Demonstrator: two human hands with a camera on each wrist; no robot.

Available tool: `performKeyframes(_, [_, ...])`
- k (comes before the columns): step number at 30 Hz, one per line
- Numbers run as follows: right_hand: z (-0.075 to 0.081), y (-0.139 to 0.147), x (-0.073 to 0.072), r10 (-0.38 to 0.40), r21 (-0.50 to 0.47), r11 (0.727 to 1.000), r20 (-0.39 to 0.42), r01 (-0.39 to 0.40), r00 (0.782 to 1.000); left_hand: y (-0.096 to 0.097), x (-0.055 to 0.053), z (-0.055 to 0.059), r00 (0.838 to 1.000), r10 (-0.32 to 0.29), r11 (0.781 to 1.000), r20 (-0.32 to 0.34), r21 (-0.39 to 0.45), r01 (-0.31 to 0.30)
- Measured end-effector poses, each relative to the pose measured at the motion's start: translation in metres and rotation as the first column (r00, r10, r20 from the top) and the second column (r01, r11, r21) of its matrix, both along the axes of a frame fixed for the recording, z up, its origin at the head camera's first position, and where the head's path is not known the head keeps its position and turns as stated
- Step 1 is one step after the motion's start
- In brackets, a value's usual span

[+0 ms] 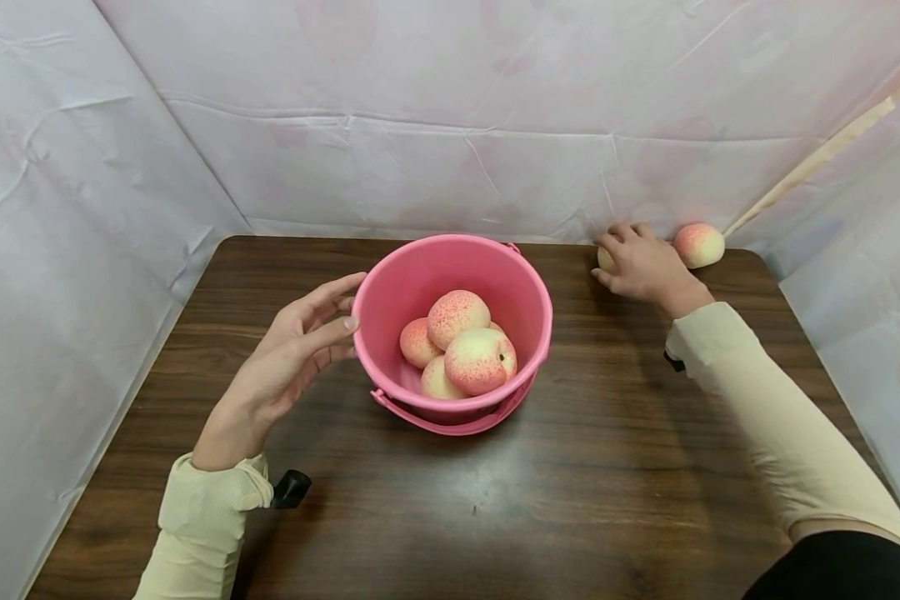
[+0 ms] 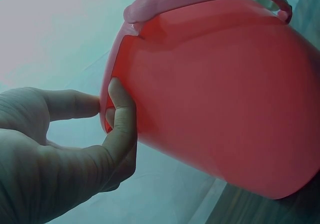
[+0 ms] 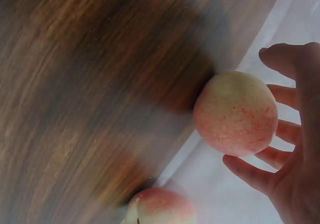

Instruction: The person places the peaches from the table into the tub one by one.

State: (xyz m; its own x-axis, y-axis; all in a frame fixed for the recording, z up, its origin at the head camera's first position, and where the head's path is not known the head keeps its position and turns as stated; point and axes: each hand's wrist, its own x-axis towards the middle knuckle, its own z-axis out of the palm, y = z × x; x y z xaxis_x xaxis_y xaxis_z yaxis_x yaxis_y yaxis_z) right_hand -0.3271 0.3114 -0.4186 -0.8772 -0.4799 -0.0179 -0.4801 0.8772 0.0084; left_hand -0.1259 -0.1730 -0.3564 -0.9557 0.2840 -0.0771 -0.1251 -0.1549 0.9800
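My left hand [image 1: 288, 354] is at the left side of a pink bucket [image 1: 378, 321], thumb and fingers at its rim. In the left wrist view, the thumb meets the rim's edge while the other fingers [image 2: 121, 114] bend against the outer wall just below it. Inside the bucket lie several pink-and-cream peaches [image 1: 457, 317]. Over at the back right, my right hand [image 1: 641, 265] reaches over a peach [image 3: 236, 114], mostly covered by it in the head view. Its fingers are spread around the far side of that peach, with the thumb standing off.
Another peach [image 1: 699, 245] sits just right of my right hand, by the table's back edge. The bucket's handle [image 1: 457, 429] hangs down at the front. White sheeting [image 1: 420, 125] walls in the dark wooden table [image 1: 570, 508] at the back and sides.
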Motion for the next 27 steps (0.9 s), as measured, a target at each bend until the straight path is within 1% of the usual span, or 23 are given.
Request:
performKeyframes(8, [-0.007, 0.001, -0.006, -0.007, -0.004, 1.000, 0.018, 0.007, 1.000, 0.000, 0.001, 0.000, 1.000, 0.000, 1.000, -0.006, -0.007, 0.000])
performKeyframes(14, [-0.011, 0.005, -0.005, 0.014, -0.028, 1.000, -0.017, -0.015, 1.000, 0.000, 0.000, -0.001, 1.000, -0.007, 1.000, -0.011, -0.006, 0.007])
performKeyframes(19, [-0.012, 0.008, -0.004, 0.022, -0.044, 0.999, -0.037, -0.024, 0.999, 0.001, -0.001, -0.001, 1.000, -0.014, 1.000, -0.008, -0.003, 0.014])
performKeyframes(27, [-0.011, 0.008, -0.002, 0.017, -0.030, 0.999, -0.033, -0.018, 0.999, 0.002, -0.001, -0.001, 1.000, -0.014, 1.000, -0.013, -0.005, 0.014])
